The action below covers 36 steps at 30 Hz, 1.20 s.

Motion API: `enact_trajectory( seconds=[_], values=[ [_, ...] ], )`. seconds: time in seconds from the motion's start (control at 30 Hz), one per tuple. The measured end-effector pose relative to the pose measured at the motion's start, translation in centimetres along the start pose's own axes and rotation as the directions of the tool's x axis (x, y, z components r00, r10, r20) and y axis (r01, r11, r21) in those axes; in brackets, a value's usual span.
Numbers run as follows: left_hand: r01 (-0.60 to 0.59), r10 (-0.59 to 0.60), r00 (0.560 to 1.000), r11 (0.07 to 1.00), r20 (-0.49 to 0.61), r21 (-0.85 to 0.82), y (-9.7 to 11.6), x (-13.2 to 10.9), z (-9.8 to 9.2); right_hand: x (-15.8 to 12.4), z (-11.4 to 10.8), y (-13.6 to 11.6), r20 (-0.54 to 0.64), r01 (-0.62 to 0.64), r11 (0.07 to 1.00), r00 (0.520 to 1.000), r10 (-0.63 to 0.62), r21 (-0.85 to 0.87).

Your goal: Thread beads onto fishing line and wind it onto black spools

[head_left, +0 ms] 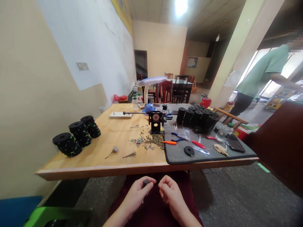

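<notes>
Far left of the wooden table [104, 164]: three black spools [80, 132] lie on their sides in a row, flecked with green and orange. A flat white box [120, 115] sits further back. Two small wispy pieces [130, 154] lie near the front edge.

Centre: loose beads [149, 140] are scattered in front of a black winding machine [155, 121], whose thin rod points left. A white lamp [152, 81] arches behind it.

Below the table edge, over the lap: the left hand [137, 194] has thumb and forefinger clamped on a small dark piece [146, 182], held at the fingertips and just beside the other hand. The piece looks squat, with its wider side running left to right; it is too small to tell which way it points. The right hand [170, 192] has its fingers curled in together; whether anything is between them cannot be made out.

Right of centre: a grey mat [213, 154] carries an orange-handled tool [169, 142], blue pliers [177, 136], a black disc [188, 150], a red-handled tool [198, 144] and a cluster of upright black reels [196, 116] at the back.

Far right: a person in a green shirt [265, 72] stands well apart from the table.
</notes>
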<state>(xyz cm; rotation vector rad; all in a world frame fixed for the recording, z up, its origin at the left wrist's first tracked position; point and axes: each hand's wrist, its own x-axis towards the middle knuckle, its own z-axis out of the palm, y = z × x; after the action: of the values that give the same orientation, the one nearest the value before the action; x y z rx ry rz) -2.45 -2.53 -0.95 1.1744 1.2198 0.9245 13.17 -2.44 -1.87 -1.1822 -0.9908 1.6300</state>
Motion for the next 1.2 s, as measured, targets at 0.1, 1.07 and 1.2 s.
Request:
enact_trajectory(
  seconds=[0.1,1.07,1.2],
  values=[
    [0.009,-0.014,0.999,0.988,-0.033,-0.152,0.6,0.1,0.7,0.2,-0.1,0.7,0.019,0.072,0.994,0.997,-0.071,-0.087],
    [-0.217,0.391,0.921,0.495,0.007,0.841,4.6,4.9,-3.3,1.7,-1.0,-1.0,0.017,0.134,0.989,0.991,-0.133,-0.064],
    [-0.152,0.372,0.928,0.382,-0.001,0.912,5.2,7.5,-4.6,1.6,-1.2,-1.0,-0.045,0.144,0.989,0.989,-0.143,0.021]
  ],
)
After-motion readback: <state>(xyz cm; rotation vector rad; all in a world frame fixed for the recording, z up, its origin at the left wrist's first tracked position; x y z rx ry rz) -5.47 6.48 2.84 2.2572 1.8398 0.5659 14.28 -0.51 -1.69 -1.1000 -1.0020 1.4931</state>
